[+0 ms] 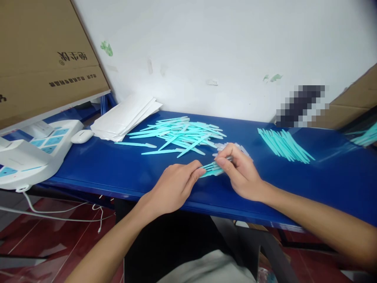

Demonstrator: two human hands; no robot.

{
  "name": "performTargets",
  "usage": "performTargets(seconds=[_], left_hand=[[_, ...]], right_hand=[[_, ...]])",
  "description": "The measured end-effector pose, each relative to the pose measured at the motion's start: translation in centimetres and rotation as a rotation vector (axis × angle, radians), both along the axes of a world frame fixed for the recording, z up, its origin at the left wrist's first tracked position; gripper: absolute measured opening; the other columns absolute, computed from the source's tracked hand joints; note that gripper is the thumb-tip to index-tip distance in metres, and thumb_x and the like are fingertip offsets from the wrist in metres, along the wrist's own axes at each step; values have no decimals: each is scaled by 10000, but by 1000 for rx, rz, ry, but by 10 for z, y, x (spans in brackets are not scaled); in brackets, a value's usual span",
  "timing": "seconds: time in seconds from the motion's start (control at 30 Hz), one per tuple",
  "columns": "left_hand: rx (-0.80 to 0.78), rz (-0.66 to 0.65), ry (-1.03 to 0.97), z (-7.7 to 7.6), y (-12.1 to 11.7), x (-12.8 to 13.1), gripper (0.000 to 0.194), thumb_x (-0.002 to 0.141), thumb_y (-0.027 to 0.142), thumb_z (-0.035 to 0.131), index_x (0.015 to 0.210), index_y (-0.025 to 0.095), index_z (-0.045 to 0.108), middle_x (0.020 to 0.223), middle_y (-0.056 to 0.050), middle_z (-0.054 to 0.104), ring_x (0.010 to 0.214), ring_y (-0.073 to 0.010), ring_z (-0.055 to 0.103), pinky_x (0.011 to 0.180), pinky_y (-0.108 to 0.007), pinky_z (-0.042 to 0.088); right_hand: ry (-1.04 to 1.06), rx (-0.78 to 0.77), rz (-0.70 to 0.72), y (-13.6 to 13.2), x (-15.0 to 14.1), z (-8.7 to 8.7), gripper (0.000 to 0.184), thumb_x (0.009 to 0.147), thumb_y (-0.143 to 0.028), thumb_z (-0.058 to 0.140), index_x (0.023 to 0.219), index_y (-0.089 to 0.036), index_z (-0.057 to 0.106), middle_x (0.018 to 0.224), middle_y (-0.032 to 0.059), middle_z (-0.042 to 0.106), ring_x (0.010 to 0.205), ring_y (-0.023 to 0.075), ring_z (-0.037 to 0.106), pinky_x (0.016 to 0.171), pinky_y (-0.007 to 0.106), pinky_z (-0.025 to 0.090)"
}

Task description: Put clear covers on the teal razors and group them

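Note:
Between the thumb and fingers of my left hand (179, 182) is a small fan of slim teal eyebrow razors (212, 169). My right hand (240, 171) is closed in a pinch at their far ends, on what looks like a small clear plastic cap (229, 158); the fingers partly hide it. Just behind my right hand lies a little pile of clear caps (242, 149), also partly covered. A large loose heap of teal razors (188, 133) spreads over the blue table (118, 167) beyond my hands. Farther right, more razors lie side by side in a neater row (284, 145).
White paper envelopes (125, 118) are stacked at the back left, near a white mouse-like case (81, 136) and a white device with blue pads (44, 147). Large cardboard boxes (44, 51) stand left and right. More teal sticks (366, 136) show at the right edge.

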State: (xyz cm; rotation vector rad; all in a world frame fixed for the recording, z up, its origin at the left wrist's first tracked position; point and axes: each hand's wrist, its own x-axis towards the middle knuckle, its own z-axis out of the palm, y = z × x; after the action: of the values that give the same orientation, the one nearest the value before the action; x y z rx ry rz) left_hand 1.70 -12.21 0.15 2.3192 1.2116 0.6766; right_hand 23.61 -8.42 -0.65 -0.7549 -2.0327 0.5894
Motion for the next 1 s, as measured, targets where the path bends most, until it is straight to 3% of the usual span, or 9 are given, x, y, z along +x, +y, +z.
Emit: performTargets(seconds=[0.13,0.4,0.67,1.0], left_hand=[[-10,-76,79,4,6,-14,369,1096,402,291,825,209,448,652,45,434,569,-131,398,594,-284,265],[26,-127,221,3,8,-31,384,1089,416,317,793,202,436,646,39,479,547,-128,406,577,-290,235],[43,-161,225,-1,11,-30,383,1088,426,314,791,204,409,594,47,427,507,-122,356,558,-295,204],[31,-162,204,-2,13,-31,381,1088,432,324,803,204,434,606,54,430,524,-119,348,572,-297,218]], right_hand=[[-201,0,151,4,9,6,122,1029,-334,515,1007,-219,548,846,8,619,694,127,567,616,253,421],[-603,11,248,5,9,17,323,1046,-448,442,927,-186,588,817,22,597,721,147,534,667,281,377],[-698,89,298,7,9,20,389,1074,-425,350,794,-186,477,760,7,511,644,128,432,634,287,300],[-752,-21,281,10,16,21,395,1073,-450,331,784,-198,426,698,-14,508,614,125,444,625,288,282]])
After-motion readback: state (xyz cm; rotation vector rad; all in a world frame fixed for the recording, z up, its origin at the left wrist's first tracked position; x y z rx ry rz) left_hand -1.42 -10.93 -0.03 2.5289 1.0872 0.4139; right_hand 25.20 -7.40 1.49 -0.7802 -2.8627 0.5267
